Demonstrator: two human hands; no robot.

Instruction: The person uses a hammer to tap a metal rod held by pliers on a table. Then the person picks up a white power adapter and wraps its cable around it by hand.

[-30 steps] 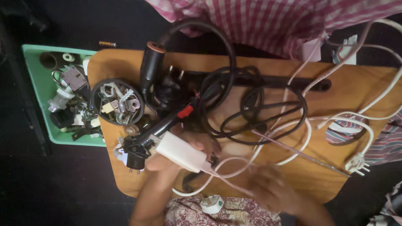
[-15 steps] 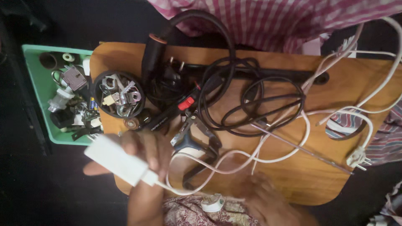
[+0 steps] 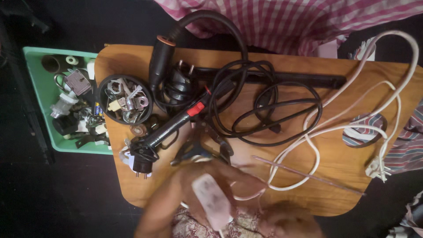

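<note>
1. Left hand [image 3: 194, 194] is at the bottom edge of the table [image 3: 335, 176], fingers wrapped round a white adapter [image 3: 213, 203]. It's all motion-blurred, but the grip looks closed on it, with the adapter tilted and its lower end past the table edge, over the lap.
2. Right hand [image 3: 288, 220] is a blur at the bottom right of the adapter. Can't tell if it's open or closed, or if it's touching anything.
3. A white cord [image 3: 317, 132] runs from the blurred hands area up across the right half of the table, looping to a white plug [image 3: 375, 169] near the right edge.
4. Small round black bowl [image 3: 125, 99] on the table's left end: full of metal bits, looks like washers, lugs and one yellowish piece.
5. Green tray [image 3: 33, 94] sits off the table's left side, lower down. Inside: a padlock [image 3: 78, 82], a couple of white rolls, a dark tube end, plus black and white odds and ends I can't make out.
6. Just above the left hand: pliers [image 3: 198, 147] lying flat, and a black tool with a red switch [image 3: 176, 124] running diagonally down to a black plug [image 3: 142, 161].
7. Middle of the table is a tangle of black cable [image 3: 264, 105], with a fat black hose [image 3: 207, 26] arching over the far edge.
8. Thin rod [image 3: 308, 175] lies slanted on the right, near the white cord.
</note>
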